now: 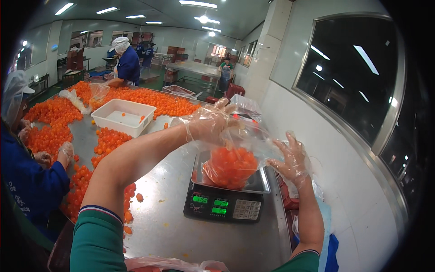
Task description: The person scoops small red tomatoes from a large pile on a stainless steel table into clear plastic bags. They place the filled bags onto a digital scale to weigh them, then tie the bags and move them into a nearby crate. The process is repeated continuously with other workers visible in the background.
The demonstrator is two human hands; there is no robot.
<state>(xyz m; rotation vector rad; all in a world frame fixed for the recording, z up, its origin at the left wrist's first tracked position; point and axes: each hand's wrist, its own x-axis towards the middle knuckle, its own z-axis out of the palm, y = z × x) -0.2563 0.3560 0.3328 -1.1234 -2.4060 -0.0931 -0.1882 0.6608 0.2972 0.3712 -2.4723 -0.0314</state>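
1. The room is stretching far back, with strip lights (198,4) glowing in rows on the ceiling (158,8).
2. A pale wall (335,190) is running along the right, and a dark, metal-framed window (349,81) in it is reflecting lights.
3. A metal table (158,231) is filling the foreground, its bare surface shining and showing a few small specks.
4. Past its far edge, a second table (195,68) is standing well apart.
5. One co-worker in blue (128,65) is leaning in at the far edge; another co-worker (27,181) is standing at the left edge, gloved hands near the fruit.
6. Small orange fruit (158,97) is lying heaped along the far and left edges.
7. A white tray (118,127) is sitting in from the far edge, holding a few pieces.
8. A black scale (224,209) is standing near the right edge, its displays glowing green.
9. A clear bag (230,167) of orange fruit is resting on the scale's pan.
10. The gloved left hand (208,122) is reaching over the bag's top; I cannot tell whether it is gripping the plastic. The gloved right hand (292,161) is holding its fingers spread apart at the bag's right side.
11. One loose fruit (139,197) is lying on bare metal beside the left heap.
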